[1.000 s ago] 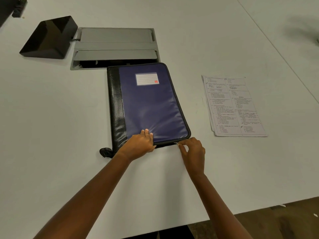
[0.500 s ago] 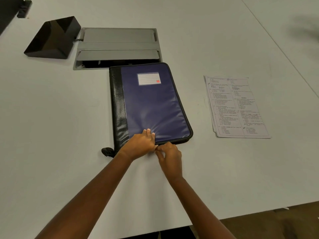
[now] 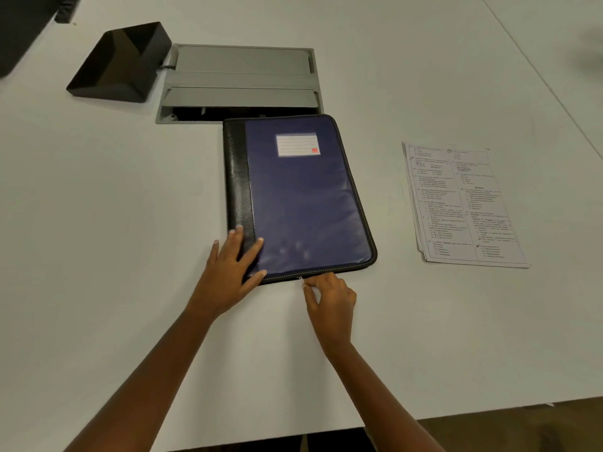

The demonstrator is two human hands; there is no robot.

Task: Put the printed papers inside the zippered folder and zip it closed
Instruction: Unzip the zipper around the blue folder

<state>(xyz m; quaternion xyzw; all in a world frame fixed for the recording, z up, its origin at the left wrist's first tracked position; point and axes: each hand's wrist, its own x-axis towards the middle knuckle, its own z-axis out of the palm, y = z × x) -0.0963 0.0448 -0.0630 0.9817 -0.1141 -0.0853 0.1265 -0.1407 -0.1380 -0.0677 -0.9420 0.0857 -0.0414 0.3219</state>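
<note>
A blue zippered folder with a black spine and a white label lies shut on the white table. My left hand lies flat with spread fingers on its near left corner. My right hand is at the folder's near edge and pinches the small metal zipper pull between thumb and forefinger. A stack of printed papers rests on the table to the right of the folder, apart from it.
A grey recessed cable hatch sits in the table just behind the folder. A black angular stand is at the far left. The table's near edge runs behind my right forearm.
My right hand went left along the folder's near edge with the zipper pull, then came back rightward towards the middle. My left hand shifted left to the spine corner and spread flat.
</note>
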